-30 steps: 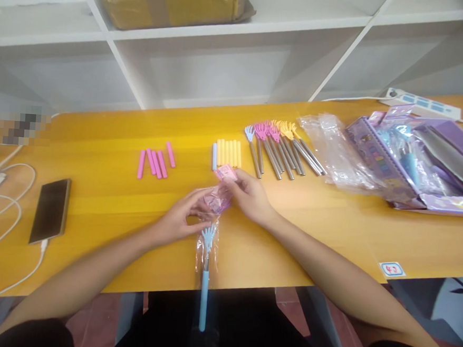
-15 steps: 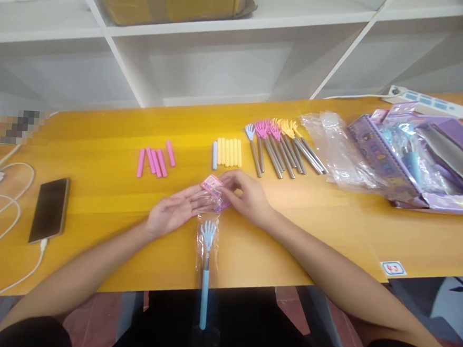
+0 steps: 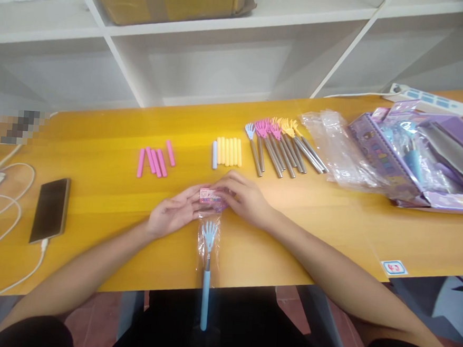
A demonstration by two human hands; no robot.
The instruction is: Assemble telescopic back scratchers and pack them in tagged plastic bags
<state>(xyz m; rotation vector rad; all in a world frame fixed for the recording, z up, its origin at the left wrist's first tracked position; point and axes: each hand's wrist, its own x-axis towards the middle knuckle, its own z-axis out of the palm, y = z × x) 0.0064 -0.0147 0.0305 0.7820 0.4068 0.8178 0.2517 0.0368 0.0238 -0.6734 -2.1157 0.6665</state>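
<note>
A blue hand-shaped scratcher (image 3: 205,298) in a clear bag (image 3: 214,246) lies upright in view, its handle reaching past the table's front edge. At the bag's top is a pink printed card (image 3: 211,196). My right hand (image 3: 242,196) pinches the card's right side. Palm up, my left hand (image 3: 175,212) lies under the card and bag top, fingers stretched out. Behind my hands are pink tubes (image 3: 160,163), yellow tubes (image 3: 228,152) and one blue tube (image 3: 215,155). Metal rods with coloured hand-shaped heads (image 3: 275,147) lie to their right.
Clear bags (image 3: 336,149) lie beside an open purple box (image 3: 395,158) at the right. A power strip (image 3: 429,100) stands behind it. At left are a phone (image 3: 49,210) and white cables. White shelves (image 3: 207,66) border the back.
The pink card has turned from slanted to nearly level and moved slightly down. My right hand's fingers have shifted over it. The bagged scratcher has moved very slightly right.
</note>
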